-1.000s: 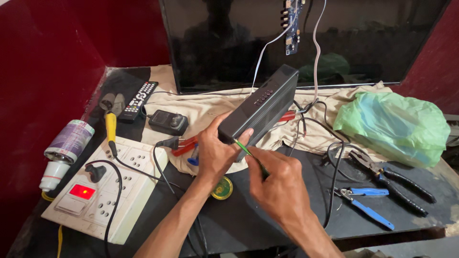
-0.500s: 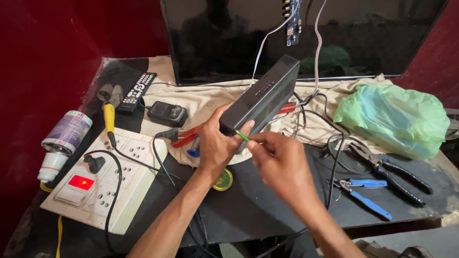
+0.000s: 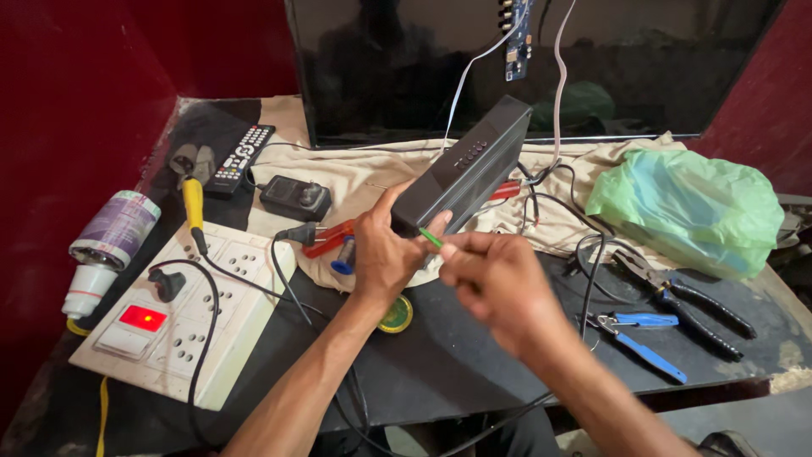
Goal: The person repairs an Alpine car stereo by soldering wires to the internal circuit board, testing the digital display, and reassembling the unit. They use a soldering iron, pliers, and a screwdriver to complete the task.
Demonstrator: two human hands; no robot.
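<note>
My left hand (image 3: 382, 247) grips the near end of a long black box-shaped device (image 3: 467, 169), holding it tilted up above the workbench. My right hand (image 3: 495, 278) is closed around a thin green-handled tool (image 3: 430, 239), and the tool's tip meets the device's near end beside my left thumb. Wires run from the device's far end up toward a small circuit board (image 3: 518, 24) hanging in front of a dark flat screen (image 3: 541, 59).
A white switchboard with a lit red switch (image 3: 182, 313) lies at the left, with plugs and cables in it. Near it are a remote (image 3: 241, 156), a black adapter (image 3: 296, 197), a yellow-handled tool (image 3: 194, 203) and a tube (image 3: 110, 241). Pliers (image 3: 685, 292), blue-handled cutters (image 3: 639, 334) and a green bag (image 3: 689, 207) lie at the right.
The camera view has shifted slightly; both hands stay on the device, with my right hand still working the green tool at its near end.
</note>
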